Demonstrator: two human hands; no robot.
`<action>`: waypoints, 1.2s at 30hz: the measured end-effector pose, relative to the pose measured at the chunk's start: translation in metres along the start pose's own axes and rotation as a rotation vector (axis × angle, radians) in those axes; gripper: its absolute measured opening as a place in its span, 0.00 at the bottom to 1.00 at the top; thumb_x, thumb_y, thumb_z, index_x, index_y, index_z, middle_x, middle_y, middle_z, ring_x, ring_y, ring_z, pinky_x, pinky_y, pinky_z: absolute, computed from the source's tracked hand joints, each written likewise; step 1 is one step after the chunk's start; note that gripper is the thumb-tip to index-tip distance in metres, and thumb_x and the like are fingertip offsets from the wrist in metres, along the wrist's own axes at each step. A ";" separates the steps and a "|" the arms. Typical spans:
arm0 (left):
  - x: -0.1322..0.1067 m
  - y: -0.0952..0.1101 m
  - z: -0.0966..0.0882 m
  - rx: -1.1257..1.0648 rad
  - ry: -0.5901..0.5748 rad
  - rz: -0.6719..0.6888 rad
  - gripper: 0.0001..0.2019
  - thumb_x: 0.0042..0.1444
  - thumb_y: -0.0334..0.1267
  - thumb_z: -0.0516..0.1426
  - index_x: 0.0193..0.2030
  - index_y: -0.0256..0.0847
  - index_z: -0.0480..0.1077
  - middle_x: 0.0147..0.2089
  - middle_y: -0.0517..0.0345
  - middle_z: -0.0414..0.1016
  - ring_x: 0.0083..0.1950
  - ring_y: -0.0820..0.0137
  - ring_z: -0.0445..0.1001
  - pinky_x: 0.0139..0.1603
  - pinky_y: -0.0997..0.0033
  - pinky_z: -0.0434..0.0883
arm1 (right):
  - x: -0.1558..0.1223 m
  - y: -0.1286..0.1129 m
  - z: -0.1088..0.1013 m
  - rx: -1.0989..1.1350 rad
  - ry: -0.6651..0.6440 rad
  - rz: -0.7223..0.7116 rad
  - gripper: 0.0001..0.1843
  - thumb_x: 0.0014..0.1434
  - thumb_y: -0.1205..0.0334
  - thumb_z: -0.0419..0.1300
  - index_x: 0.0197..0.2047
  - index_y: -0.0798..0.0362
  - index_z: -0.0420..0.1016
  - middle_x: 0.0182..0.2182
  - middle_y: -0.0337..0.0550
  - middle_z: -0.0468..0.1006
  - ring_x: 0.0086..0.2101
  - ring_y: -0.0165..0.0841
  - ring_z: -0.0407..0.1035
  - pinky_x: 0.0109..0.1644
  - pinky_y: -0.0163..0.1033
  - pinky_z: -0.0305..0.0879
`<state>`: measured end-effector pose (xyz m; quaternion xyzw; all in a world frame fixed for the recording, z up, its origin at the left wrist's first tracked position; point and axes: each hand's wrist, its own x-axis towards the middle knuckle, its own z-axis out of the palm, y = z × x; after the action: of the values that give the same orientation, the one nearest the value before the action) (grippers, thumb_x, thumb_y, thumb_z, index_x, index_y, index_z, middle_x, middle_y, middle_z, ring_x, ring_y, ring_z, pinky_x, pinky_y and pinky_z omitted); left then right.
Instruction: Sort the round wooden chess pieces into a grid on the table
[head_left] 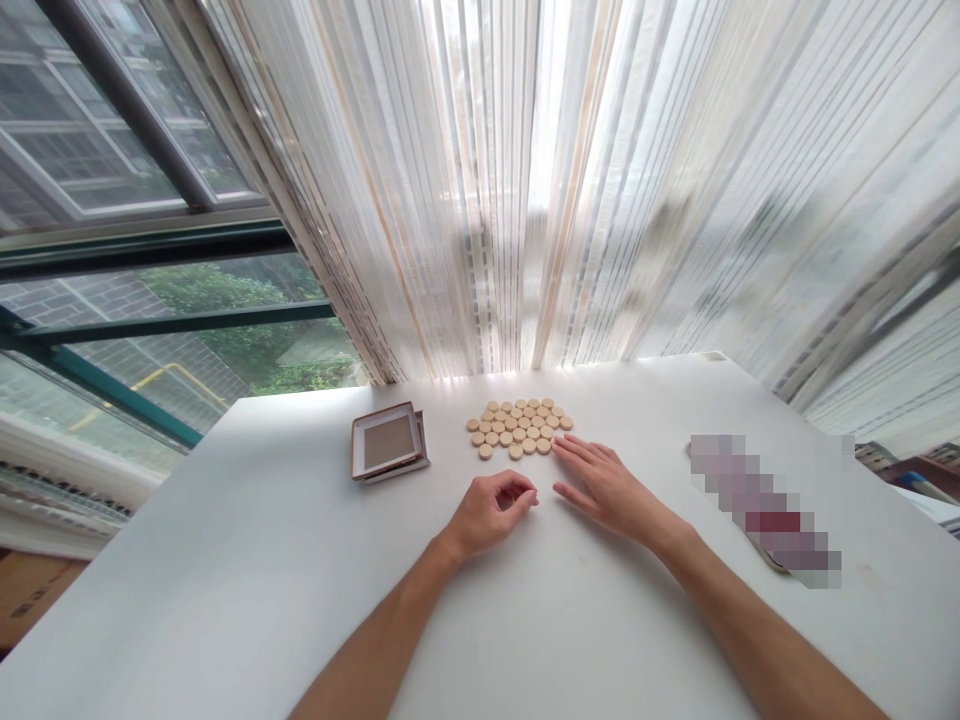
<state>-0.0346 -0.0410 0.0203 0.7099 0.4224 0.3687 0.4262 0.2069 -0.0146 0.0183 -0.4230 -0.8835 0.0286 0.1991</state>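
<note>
We see a white surface point(225, 560) set against a window, with striped sheer curtains point(600, 180) hanging along its far edge.

Discs point(519, 428): a flat cluster of round, pale wooden pieces lies near the middle of the far edge, one layer deep, packed edge to edge in rough rows. We cannot read any marks on their faces.

Right hand point(607, 488): palm down, fingers stretched out and slightly spread, flat on the surface. The fingertips point(561, 447) reach the near right rim of the cluster and appear to touch the closest discs. It grips nothing.

Left hand point(491, 512): rests on the surface just left of the right hand, on the near side of the discs and apart from them. The fingers are curled loosely inward toward the thumb, a narrow cupped pose. We cannot tell whether a disc sits inside the curl; none shows.

Box point(388, 443): a shallow square tray with a brown rim, left of the discs and well apart from both hands. It sits slightly askew on a second flat piece of similar size, possibly its lid. Its inside shows a plain grey-brown floor, with no discs in it.

A blurred oblong object point(765, 510) lies toward the right edge of the surface, well apart from the hands; we cannot identify it.
</note>
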 end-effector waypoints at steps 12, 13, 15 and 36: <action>0.000 0.000 0.000 0.007 -0.008 -0.017 0.10 0.62 0.43 0.57 0.41 0.39 0.76 0.37 0.54 0.82 0.36 0.69 0.78 0.39 0.72 0.73 | -0.001 -0.003 -0.004 0.036 0.021 0.028 0.21 0.69 0.52 0.53 0.62 0.46 0.67 0.59 0.50 0.73 0.59 0.44 0.67 0.64 0.56 0.56; 0.000 0.000 0.000 0.009 -0.008 -0.018 0.11 0.62 0.43 0.57 0.41 0.39 0.76 0.37 0.54 0.82 0.36 0.69 0.78 0.39 0.71 0.72 | -0.001 -0.005 -0.006 0.054 0.025 0.024 0.19 0.69 0.53 0.53 0.60 0.46 0.69 0.58 0.50 0.74 0.57 0.43 0.69 0.64 0.55 0.57; 0.000 -0.001 0.000 0.011 -0.009 -0.015 0.10 0.62 0.43 0.57 0.41 0.40 0.76 0.37 0.55 0.82 0.36 0.69 0.77 0.39 0.72 0.72 | 0.000 -0.009 -0.009 0.083 0.035 0.011 0.16 0.68 0.54 0.54 0.57 0.45 0.71 0.56 0.48 0.75 0.54 0.42 0.71 0.62 0.53 0.60; 0.001 -0.005 0.002 -0.030 0.086 0.001 0.10 0.63 0.43 0.57 0.40 0.38 0.75 0.34 0.55 0.79 0.34 0.70 0.77 0.37 0.73 0.72 | 0.001 -0.040 0.000 0.306 -0.058 -0.091 0.09 0.68 0.63 0.54 0.47 0.47 0.75 0.42 0.46 0.80 0.42 0.39 0.73 0.47 0.45 0.68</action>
<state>-0.0335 -0.0392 0.0154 0.6870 0.4345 0.4055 0.4181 0.1766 -0.0399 0.0269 -0.3461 -0.8925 0.1660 0.2370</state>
